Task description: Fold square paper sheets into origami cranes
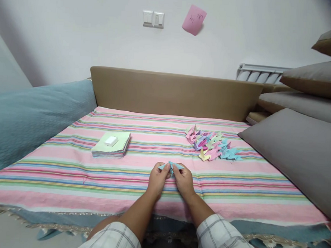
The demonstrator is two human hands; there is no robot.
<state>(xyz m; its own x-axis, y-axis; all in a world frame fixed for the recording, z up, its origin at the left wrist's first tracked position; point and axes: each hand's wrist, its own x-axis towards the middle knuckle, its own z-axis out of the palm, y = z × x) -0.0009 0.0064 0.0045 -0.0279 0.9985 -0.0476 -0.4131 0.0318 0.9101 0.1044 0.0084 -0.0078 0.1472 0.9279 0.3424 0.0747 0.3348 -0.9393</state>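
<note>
The left hand [157,179] and the right hand [185,180] are positioned close together, just beside each other, above the near half of the striped cloth [76,160]. Both hands grip one workpiece, the blue folded paper [171,164], which is located between the two thumbs. The left hand is closed to a pinch: the thumb bears on the near face of the paper and the fingers curl toward its far side. The right hand is pinched on the opposite half in a mirrored grip. A pointed flap of the paper projects at each side, and narrow folds stand at the centre. The fingertips behind the paper are largely hidden, so their exact contact cannot be confirmed.

Forward and to the left of the hands, a paper stack [122,149] rests on the cloth, with a light green sheet uppermost. A small white block [111,141] lies on that sheet. Forward and to the right, a cluster of folded paper figures [213,145] in pink, purple, yellow, green and blue lies on the cloth, near the grey cushion [295,158] and well apart from the stack.
</note>
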